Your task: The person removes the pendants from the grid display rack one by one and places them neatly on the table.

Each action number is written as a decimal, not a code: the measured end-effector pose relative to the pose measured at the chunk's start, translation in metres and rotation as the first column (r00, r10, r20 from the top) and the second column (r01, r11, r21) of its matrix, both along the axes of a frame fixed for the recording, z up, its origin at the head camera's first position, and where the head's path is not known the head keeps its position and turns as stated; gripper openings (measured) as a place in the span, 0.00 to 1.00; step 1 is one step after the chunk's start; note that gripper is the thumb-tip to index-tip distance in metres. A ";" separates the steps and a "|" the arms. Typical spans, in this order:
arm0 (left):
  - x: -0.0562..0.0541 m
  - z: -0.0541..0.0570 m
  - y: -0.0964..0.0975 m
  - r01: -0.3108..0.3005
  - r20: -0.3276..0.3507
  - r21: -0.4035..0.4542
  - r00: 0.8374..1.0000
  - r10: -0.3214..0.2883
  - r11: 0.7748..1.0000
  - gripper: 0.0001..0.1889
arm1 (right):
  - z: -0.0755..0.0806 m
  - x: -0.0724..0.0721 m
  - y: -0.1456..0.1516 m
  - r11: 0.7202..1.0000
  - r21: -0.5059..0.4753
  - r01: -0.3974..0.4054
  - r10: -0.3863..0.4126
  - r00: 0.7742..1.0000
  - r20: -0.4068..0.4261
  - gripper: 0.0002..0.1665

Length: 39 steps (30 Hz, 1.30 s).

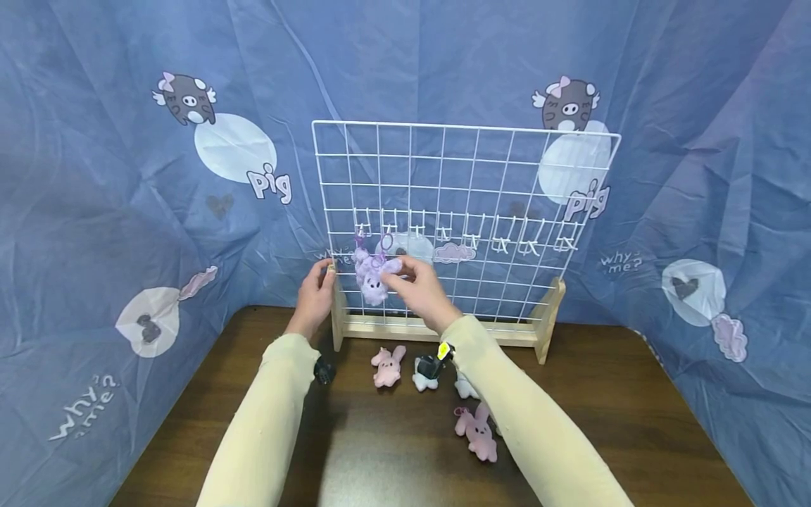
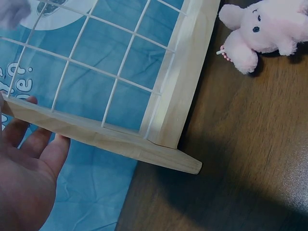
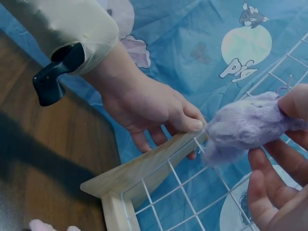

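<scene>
My right hand pinches a purple plush bunny keychain in front of the left part of a white wire grid rack. Its purple ring stands up close to the second hook; whether they touch I cannot tell. Just behind and left of it, another purple plush keychain appears to hang from the leftmost hook, partly covered. My left hand holds the rack's left wooden upright, its thumb on one side and fingers on the other. The right wrist view shows the held plush between thumb and fingers.
On the brown table before the rack lie pink plush bunnies and whitish plushes, some behind the right sleeve. More hooks line the grid rightward. A blue printed cloth surrounds the table.
</scene>
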<state>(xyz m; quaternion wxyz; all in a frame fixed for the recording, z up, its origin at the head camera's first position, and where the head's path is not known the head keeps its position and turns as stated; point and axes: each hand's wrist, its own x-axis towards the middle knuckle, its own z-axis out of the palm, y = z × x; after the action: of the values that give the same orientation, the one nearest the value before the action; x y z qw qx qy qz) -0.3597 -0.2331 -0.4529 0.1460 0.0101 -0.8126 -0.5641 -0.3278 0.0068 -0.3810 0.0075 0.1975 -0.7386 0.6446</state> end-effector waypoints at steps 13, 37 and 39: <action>-0.002 0.000 -0.001 0.013 -0.017 0.008 1.000 -0.013 1.000 0.20 | 0.006 0.006 0.011 0.996 -0.079 -0.036 0.034 0.999 -0.019 0.08; -0.001 -0.001 0.000 0.004 -0.007 0.007 1.000 -0.004 1.000 0.20 | -0.009 0.025 0.038 0.995 -0.026 -0.097 0.095 0.993 -0.071 0.10; -0.001 -0.001 0.000 0.000 -0.005 0.006 1.000 0.000 1.000 0.20 | -0.012 0.026 0.041 0.994 -0.034 -0.102 0.100 0.993 -0.065 0.11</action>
<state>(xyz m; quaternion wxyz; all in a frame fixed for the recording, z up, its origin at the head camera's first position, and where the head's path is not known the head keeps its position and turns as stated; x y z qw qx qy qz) -0.3612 -0.2328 -0.4544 0.1481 0.0090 -0.8107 -0.5664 -0.3015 0.0474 -0.3934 0.0018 0.2546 -0.7149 0.6512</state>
